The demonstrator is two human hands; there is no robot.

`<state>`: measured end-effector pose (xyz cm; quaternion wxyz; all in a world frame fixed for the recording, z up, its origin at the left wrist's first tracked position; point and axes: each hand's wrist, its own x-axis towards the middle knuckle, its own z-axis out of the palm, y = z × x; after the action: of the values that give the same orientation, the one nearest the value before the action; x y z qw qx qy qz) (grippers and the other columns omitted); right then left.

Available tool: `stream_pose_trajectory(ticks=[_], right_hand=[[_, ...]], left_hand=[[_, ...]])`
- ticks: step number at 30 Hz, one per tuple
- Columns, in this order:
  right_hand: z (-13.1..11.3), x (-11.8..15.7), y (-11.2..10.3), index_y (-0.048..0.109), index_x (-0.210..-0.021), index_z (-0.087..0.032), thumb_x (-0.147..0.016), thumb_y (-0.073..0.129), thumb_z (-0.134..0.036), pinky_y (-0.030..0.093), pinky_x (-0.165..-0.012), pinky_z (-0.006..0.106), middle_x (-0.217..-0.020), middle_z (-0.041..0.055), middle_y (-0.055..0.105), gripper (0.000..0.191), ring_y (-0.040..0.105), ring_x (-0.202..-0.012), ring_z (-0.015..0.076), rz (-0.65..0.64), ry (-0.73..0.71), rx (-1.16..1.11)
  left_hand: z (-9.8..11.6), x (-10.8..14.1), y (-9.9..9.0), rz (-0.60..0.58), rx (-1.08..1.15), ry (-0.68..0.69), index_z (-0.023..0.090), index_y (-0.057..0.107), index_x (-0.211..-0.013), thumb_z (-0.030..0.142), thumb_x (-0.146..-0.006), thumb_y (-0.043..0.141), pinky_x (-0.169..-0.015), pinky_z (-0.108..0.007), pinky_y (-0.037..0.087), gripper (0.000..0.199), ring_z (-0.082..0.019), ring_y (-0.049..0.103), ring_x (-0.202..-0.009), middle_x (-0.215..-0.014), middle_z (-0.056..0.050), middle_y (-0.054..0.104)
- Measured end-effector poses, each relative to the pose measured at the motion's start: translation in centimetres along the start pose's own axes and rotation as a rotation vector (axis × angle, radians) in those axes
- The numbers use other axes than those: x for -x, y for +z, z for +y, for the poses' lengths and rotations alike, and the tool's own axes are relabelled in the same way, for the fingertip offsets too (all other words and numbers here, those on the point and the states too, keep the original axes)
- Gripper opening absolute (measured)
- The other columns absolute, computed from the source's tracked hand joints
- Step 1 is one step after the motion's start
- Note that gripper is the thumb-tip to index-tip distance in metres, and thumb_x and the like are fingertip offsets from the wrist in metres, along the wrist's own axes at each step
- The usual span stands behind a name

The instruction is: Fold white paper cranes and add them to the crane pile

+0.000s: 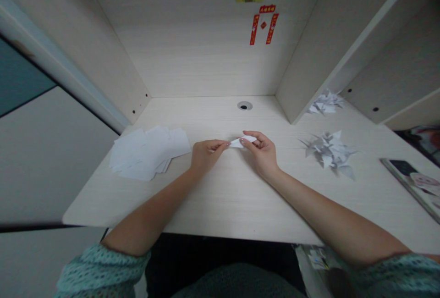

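Note:
A small folded piece of white paper is held just above the desk, near its middle. My left hand pinches its left tip between thumb and index finger. On its right part, my right hand grips it with the thumb on the near side and fingers behind. Left of my left hand lies a spread stack of white paper sheets. To the right of my right hand sits a pile of folded white paper pieces with pointed ends.
A second pile of folded paper lies behind the upright divider. At the right edge rests a phone. The desk has a round cable hole near the back panel, which carries red stickers.

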<state>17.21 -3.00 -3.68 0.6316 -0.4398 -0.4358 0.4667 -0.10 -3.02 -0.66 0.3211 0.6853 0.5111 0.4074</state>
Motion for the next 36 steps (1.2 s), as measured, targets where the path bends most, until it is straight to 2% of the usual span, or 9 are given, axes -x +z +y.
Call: stream_pose_trajectory(ticks=[3,8,11,15,20,27,31,33,36], right_hand=[[-0.3,-0.1,0.0,0.065,-0.102,-0.022,-0.066,0.076,-0.036,0.05,-0.065,0.028,-0.073,0.0005,0.071,0.04,0.064,-0.066,0.0144,-0.036,-0.013,-0.021],[-1.4,-0.3,0.1,0.055,-0.116,-0.026,-0.064,0.078,-0.035,0.052,-0.076,0.032,-0.089,0.0023,0.071,0.058,0.066,-0.079,0.0156,-0.166,-0.108,-0.014],[-1.4,-0.2,0.2,0.059,-0.109,-0.024,-0.065,0.077,-0.038,0.051,-0.081,0.034,-0.095,0.0046,0.071,0.049,0.066,-0.088,0.0183,-0.247,-0.101,-0.006],[-0.6,-0.2,0.1,0.066,-0.098,-0.022,-0.067,0.074,-0.045,0.052,-0.066,0.031,-0.079,0.0027,0.071,0.039,0.065,-0.072,0.0178,-0.15,-0.057,0.053],[0.4,-0.5,-0.1,0.069,-0.092,-0.021,-0.065,0.076,-0.044,0.038,-0.045,0.024,-0.052,-0.0035,0.058,0.036,0.051,-0.047,0.0115,-0.015,-0.033,0.092],[0.4,-0.6,0.3,0.072,-0.086,-0.021,-0.065,0.075,-0.044,0.026,-0.041,0.023,-0.051,-0.0034,0.056,0.031,0.038,-0.041,0.0084,-0.003,-0.041,0.125],[-0.2,-0.4,0.3,0.072,-0.085,-0.021,-0.068,0.072,-0.043,0.018,-0.042,0.024,-0.05,-0.0037,0.053,0.028,0.03,-0.041,0.0073,-0.007,-0.064,0.185],[-0.4,-0.3,0.3,0.072,-0.087,-0.021,-0.069,0.072,-0.043,0.017,-0.042,0.024,-0.049,-0.0041,0.052,0.028,0.029,-0.041,0.007,0.007,-0.06,0.191],[-0.6,-0.1,0.4,0.071,-0.088,-0.02,-0.07,0.071,-0.043,0.017,-0.042,0.024,-0.049,-0.0041,0.052,0.03,0.029,-0.041,0.0066,-0.012,-0.05,0.209]], left_hand=[[-0.4,-0.2,-0.1,-0.011,0.052,-0.027,0.023,0.075,-0.083,0.046,-0.077,0.061,-0.069,-0.027,0.052,0.028,-0.019,0.069,-0.076,-0.08,-0.001,0.075],[-1.1,-0.8,-0.1,-0.038,0.222,-0.128,0.02,0.075,-0.083,0.048,-0.073,0.064,-0.074,-0.03,0.054,0.031,-0.02,0.069,-0.078,-0.079,-0.003,0.075],[-1.2,-0.8,0.0,-0.062,0.263,-0.143,0.019,0.074,-0.084,0.047,-0.072,0.066,-0.076,-0.031,0.054,0.032,-0.02,0.069,-0.078,-0.081,-0.005,0.075],[-1.0,-0.6,0.0,-0.09,0.181,-0.113,0.019,0.074,-0.081,0.046,-0.073,0.066,-0.073,-0.029,0.053,0.029,-0.019,0.069,-0.077,-0.079,-0.004,0.074],[-0.6,-0.5,-0.1,-0.131,0.134,-0.11,0.02,0.074,-0.08,0.045,-0.074,0.065,-0.07,-0.028,0.053,0.028,-0.019,0.069,-0.074,-0.077,-0.003,0.074],[-0.8,-0.5,-0.1,-0.12,0.196,-0.152,0.017,0.072,-0.078,0.047,-0.073,0.065,-0.072,-0.03,0.053,0.031,-0.02,0.069,-0.074,-0.076,-0.006,0.074],[-1.0,-0.6,-0.1,-0.136,0.248,-0.142,0.017,0.072,-0.089,0.048,-0.078,0.059,-0.075,-0.029,0.052,0.035,-0.02,0.068,-0.082,-0.084,-0.005,0.074],[-0.9,-0.5,-0.1,-0.137,0.257,-0.131,0.019,0.072,-0.094,0.05,-0.082,0.053,-0.076,-0.028,0.051,0.038,-0.019,0.067,-0.086,-0.092,-0.004,0.073],[-0.7,-0.2,0.1,-0.132,0.222,-0.1,0.019,0.073,-0.09,0.05,-0.081,0.055,-0.074,-0.026,0.049,0.037,-0.019,0.067,-0.085,-0.088,-0.003,0.073]])
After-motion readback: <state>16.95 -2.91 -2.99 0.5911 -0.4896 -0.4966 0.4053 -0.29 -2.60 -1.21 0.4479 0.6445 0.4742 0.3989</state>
